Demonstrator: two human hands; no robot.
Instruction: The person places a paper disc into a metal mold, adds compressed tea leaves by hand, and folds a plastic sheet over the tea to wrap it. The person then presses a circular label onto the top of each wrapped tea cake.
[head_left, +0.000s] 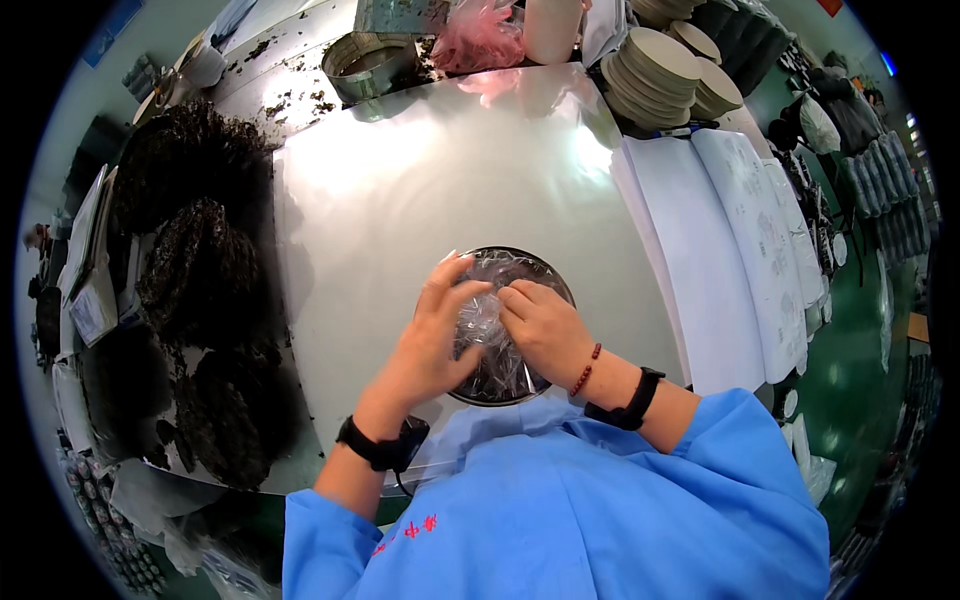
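Close in front of me lies a dark round disc or shallow dish (550, 274) with crumpled clear plastic film (484, 319) bunched over its middle. My right hand (544, 326) has its fingertips pinched together on the film, from the right side. Over the left part of the disc is my left hand (427, 345), thumb and fingers apart and slightly blurred, close to the film. Nothing shows between its fingers. What lies under the film is hard to make out.
Dark clumps of dried seaweed-like material (202, 262) are heaped at left on the pale work surface (465, 165). A metal ring (371, 67), pink plastic bag (480, 37) and stacked round pale discs (652, 75) stand at the back. White printed sheets (705, 247) lie at right.
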